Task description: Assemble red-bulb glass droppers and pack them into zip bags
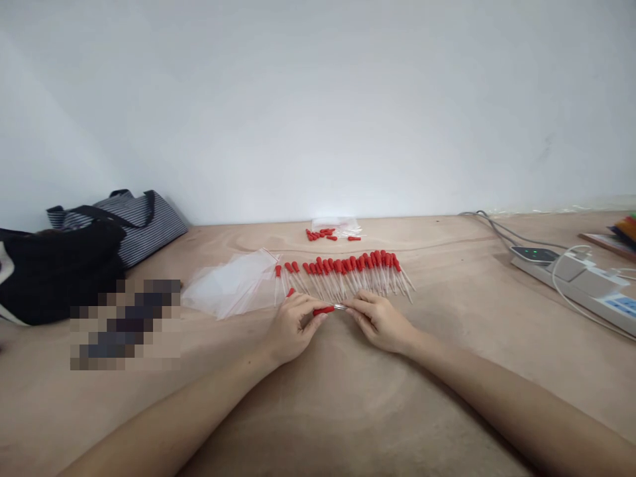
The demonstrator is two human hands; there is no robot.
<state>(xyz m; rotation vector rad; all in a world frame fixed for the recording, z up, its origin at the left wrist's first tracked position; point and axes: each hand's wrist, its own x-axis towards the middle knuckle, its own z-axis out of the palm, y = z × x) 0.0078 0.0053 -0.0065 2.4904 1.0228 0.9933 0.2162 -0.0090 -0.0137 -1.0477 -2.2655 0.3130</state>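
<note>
Between hands [293, 328] [380, 322], well off wall [338, 119], dropper [324, 310]

A single camera, worn on the person's head, looks from above the near side of the bench [348, 411], facing forward and tipped down. The view is wide: the pale wall [318, 106] ahead fills the upper part, seen nearly square on, and the benchtop spreads below it. The forearms [462, 371] run in from the lower edge and right side, close to the camera; the left hand [293, 326] and right hand [377, 321] lie farther out, just below mid-frame. A black bag [59, 275] and power strip [591, 291] reach opposite side edges.
</note>
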